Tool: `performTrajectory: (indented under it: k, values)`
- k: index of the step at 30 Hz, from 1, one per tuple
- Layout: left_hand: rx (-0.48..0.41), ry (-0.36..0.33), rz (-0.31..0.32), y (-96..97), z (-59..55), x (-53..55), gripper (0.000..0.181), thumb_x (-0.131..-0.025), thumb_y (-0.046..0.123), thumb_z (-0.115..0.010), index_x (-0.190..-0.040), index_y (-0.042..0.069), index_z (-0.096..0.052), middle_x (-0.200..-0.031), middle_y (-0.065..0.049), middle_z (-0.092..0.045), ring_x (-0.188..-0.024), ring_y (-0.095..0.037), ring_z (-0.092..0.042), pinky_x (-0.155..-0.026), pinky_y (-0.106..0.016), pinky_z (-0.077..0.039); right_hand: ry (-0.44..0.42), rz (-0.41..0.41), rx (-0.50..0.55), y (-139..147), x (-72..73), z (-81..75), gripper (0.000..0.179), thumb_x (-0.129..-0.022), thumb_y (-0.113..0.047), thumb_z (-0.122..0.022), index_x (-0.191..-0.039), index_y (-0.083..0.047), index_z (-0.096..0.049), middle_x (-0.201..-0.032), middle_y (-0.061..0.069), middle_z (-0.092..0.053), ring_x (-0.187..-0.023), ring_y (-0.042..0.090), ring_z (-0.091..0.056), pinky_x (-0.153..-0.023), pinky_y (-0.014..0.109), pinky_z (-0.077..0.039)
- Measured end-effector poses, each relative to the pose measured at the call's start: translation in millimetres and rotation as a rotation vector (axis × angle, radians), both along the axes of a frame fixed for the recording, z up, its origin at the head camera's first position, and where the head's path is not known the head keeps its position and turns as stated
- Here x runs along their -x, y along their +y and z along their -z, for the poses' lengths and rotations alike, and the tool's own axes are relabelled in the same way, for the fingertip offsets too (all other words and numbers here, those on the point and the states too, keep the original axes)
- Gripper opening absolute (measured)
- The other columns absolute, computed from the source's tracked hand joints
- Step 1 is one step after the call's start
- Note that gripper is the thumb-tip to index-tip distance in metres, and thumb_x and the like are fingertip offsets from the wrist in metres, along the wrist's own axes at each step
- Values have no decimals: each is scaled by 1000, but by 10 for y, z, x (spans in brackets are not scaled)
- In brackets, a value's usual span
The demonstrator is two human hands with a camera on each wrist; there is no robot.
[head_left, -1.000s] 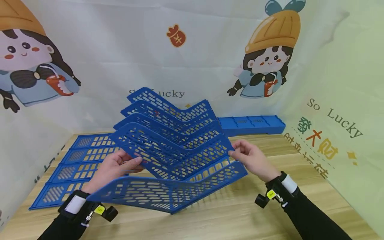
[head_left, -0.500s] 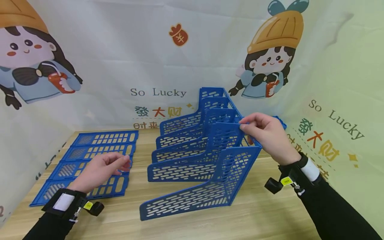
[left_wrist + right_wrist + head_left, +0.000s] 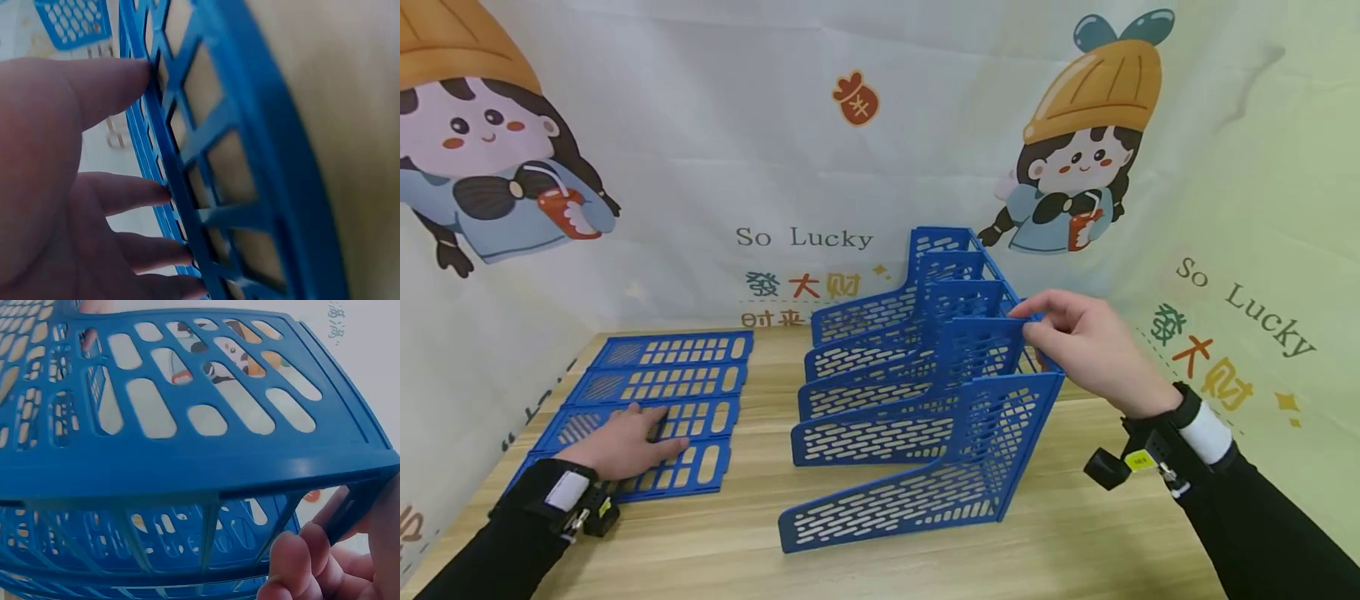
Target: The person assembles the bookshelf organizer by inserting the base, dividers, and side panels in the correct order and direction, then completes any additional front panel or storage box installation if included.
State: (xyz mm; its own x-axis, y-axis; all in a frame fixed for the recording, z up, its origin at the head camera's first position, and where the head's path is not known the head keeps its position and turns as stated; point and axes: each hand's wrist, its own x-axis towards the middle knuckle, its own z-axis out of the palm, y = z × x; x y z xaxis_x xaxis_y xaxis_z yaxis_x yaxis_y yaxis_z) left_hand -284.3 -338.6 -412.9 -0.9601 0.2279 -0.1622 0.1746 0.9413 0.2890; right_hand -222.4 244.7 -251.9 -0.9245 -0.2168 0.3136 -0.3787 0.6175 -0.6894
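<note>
A blue perforated desktop file rack (image 3: 917,492) with several upright dividers stands on the table in the head view, its low ends toward the left. My right hand (image 3: 1086,350) grips the top of its tall right side near the front divider. The right wrist view shows curled fingers (image 3: 294,559) at the corner of the rack (image 3: 262,469). Several flat blue slotted panels (image 3: 700,342) lie in a row on the left. My left hand (image 3: 628,442) lies on the nearer ones with its fingers spread; the left wrist view has fingertips touching a panel (image 3: 272,156).
The wooden table (image 3: 715,550) ends at a printed cloth backdrop (image 3: 685,192) behind and on the right. The rack fills the middle right of the table, apart from the panels.
The rack has been turned from tilted in both hands to upright on the table. My left hand has let go of it and moved left and down onto the panels. My right hand keeps hold.
</note>
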Motion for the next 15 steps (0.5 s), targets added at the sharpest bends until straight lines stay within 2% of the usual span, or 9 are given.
performTrajectory:
  k: [2, 5, 10, 15]
  values:
    - [7, -5, 10, 112, 1, -53, 93, -109, 54, -63, -158, -21, -37, -155, -61, -27, -144, -82, -21, -112, -88, -34, 3, 21, -32, 55, -53, -29, 24, -110, -14, -58, -128, -9, -72, -72, 3, -60, -56, 22, -51, -47, 33, -36]
    - [27, 4, 27, 334, -27, -150, 94, -108, 56, -64, -159, -19, -39, -155, -61, -27, -144, -83, -22, -112, -88, -34, 29, 48, -81, 136, -132, -64, 23, -109, -13, -58, -127, -9, -72, -70, 3, -61, -53, 22, -51, -46, 33, -36]
    - [81, 5, 58, 763, -86, -330, 95, -104, 63, -65, -161, -10, -44, -157, -56, -34, -146, -78, -31, -115, -86, -35, 83, 92, -186, 270, -228, -107, 22, -109, -14, -60, -126, -9, -73, -68, 1, -62, -50, 20, -50, -45, 32, -34]
    - [106, 16, 51, 1164, -58, -517, 91, -103, 66, -65, -163, 0, -49, -159, -51, -39, -145, -76, -37, -115, -86, -35, 30, 97, -251, 409, -285, -145, 23, -111, -15, -59, -129, -8, -71, -71, 2, -65, -52, 19, -51, -46, 32, -34]
